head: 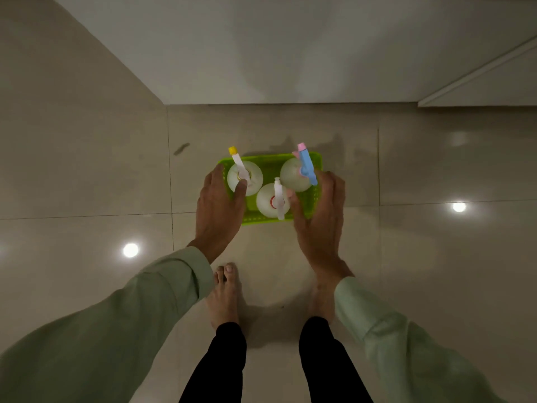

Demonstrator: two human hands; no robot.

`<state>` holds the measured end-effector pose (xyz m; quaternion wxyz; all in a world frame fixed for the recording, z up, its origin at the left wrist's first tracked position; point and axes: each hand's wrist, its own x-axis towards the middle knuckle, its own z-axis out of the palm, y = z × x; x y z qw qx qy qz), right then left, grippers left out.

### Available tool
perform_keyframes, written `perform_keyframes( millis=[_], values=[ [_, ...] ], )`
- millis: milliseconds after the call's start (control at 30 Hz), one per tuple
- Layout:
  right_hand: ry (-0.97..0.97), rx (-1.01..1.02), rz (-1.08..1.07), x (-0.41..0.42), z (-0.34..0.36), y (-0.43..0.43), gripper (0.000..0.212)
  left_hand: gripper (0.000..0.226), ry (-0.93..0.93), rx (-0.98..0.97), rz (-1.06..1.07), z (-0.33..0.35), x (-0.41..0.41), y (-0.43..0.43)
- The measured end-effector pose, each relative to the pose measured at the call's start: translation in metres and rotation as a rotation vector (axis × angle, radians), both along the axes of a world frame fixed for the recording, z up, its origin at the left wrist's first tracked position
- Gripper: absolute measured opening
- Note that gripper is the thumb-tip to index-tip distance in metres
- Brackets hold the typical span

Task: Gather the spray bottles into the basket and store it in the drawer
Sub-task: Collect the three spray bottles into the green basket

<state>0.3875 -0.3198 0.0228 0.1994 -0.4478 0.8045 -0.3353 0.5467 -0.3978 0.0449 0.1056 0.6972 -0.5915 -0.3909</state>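
A bright green basket [270,164] sits between the person's two hands above a glossy tiled floor [436,257], its long axis running left to right across the view. Three white round-bodied spray bottles stand upright inside it. The one in the far-left corner [250,173] has a white trigger head with a yellow nozzle tip that points away from the person and slightly left, reaching past the far rim. The one in the far-right corner [292,174] carries a blue head with a pink nozzle tip, its head lying roughly front to back with the pink end pointing away, over the far rim. The third bottle [268,203] stands against the middle of the near wall; it has a red collar and a white head lying front to back.

The left hand [219,207] is wrapped over the basket's left short side, thumb inside near the yellow-tipped bottle. The right hand [319,210] closes over the right short side, thumb inside the rim. Both hands grip the basket.

Pale green sleeves [145,309] cover both forearms. Bare feet [223,295] and dark trouser legs stand below, and a pale cabinet front [290,53] rises beyond the basket.
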Motion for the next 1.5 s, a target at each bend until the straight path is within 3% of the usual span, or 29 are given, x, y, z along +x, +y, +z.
perform_keyframes(
  millis=[200,333,467,833,967,1033,1100,1200,1300,1500],
  values=[
    [0.05,0.32,0.059,-0.024,-0.014,-0.05,0.05,0.053,-0.082,0.048,0.039,-0.018,-0.02,-0.019],
    [0.11,0.434,0.131,-0.03,-0.032,-0.06,0.031,0.042,-0.155,0.059,-0.016,-0.03,-0.027,-0.025],
    [0.232,0.445,0.158,-0.028,-0.036,-0.06,0.027,0.034,-0.2,0.01,-0.075,-0.033,-0.031,-0.027],
    [0.213,0.429,0.095,-0.026,-0.036,-0.058,0.033,0.032,-0.219,-0.034,-0.173,-0.029,-0.025,-0.025],
    [0.119,0.471,0.092,-0.029,-0.03,-0.055,0.051,0.04,-0.182,-0.036,-0.181,-0.03,-0.022,-0.023],
    [0.12,0.402,0.027,-0.027,-0.021,-0.05,0.061,0.045,-0.167,-0.032,-0.157,-0.027,-0.02,-0.02],
    [0.209,0.257,-0.02,-0.02,-0.01,-0.04,0.058,0.047,-0.158,-0.036,-0.136,-0.023,-0.018,-0.017],
    [0.303,0.163,0.08,0.004,0.0,-0.022,0.051,0.049,-0.134,-0.051,-0.119,-0.016,-0.013,-0.011],
    [0.286,0.266,0.221,0.025,-0.005,-0.013,0.048,0.05,-0.12,-0.063,-0.099,-0.014,-0.008,-0.006],
    [0.176,0.492,0.219,0.03,-0.027,-0.025,0.03,0.05,-0.134,-0.056,-0.104,-0.016,-0.002,-0.005]
  ],
)
